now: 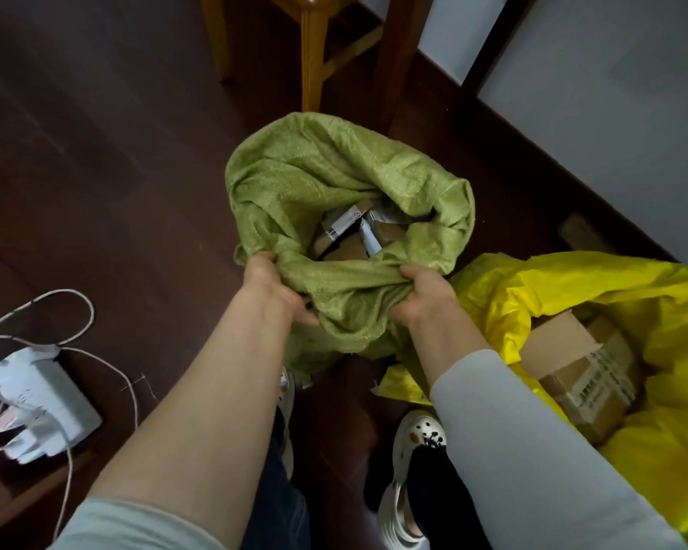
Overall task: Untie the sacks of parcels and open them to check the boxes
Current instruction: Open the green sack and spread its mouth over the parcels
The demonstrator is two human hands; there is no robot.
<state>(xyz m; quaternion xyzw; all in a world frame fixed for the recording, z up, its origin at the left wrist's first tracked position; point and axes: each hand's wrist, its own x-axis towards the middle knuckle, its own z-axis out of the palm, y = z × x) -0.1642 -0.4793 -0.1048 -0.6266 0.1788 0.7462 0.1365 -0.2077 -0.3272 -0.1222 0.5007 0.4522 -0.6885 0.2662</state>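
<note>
A green woven sack (334, 172) stands on the dark wooden floor with its mouth spread wide. Inside it lie several small cardboard boxes (348, 232) with white labels. My left hand (273, 289) grips the near rim of the sack on the left. My right hand (424, 297) grips a bunch of the same rim on the right. To the right, a yellow plastic sack (612, 303) lies open, and brown cardboard boxes (576, 371) show in its mouth.
A wooden chair (314, 53) stands just behind the green sack. A white power strip (44, 402) with plugs and white cables (68, 311) lies on the floor at the left. A white wall with a dark skirting (572, 180) runs along the right. My shoes (418, 470) are below the sacks.
</note>
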